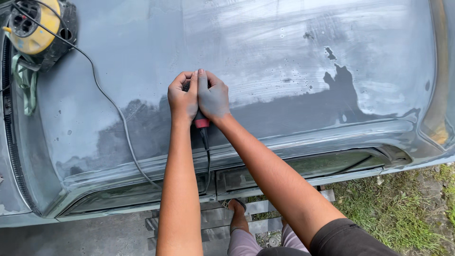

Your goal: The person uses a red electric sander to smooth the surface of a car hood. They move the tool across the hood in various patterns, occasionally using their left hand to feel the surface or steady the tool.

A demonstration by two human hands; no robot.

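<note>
- A small power tool [201, 121] is clamped under both hands in the middle of the car hood [294, 61]; only its red collar and the black cord end can be seen, the rest is hidden.
- The left hand [182, 97] is wrapped tight over the tool's left side, the right hand [213, 97] pressed over the other side, thumbs touching on top.
- Probably a light, stiff little thing, but buzzy, so a two-handed grip low on the body looks about right; the dust on the right hand could make it slippery.
- The hood itself is hard sheet metal, sanded dull above the hands, darker below them.
- The cord [113, 109] is run from the tool toward the near edge of the hood, then loops back up to a yellow cable reel [33, 26] at the hood's far left corner, so snagging is a risk on that side.
- Lots of open hood is left to the right of the hands; the front lip drops off just below them.
</note>
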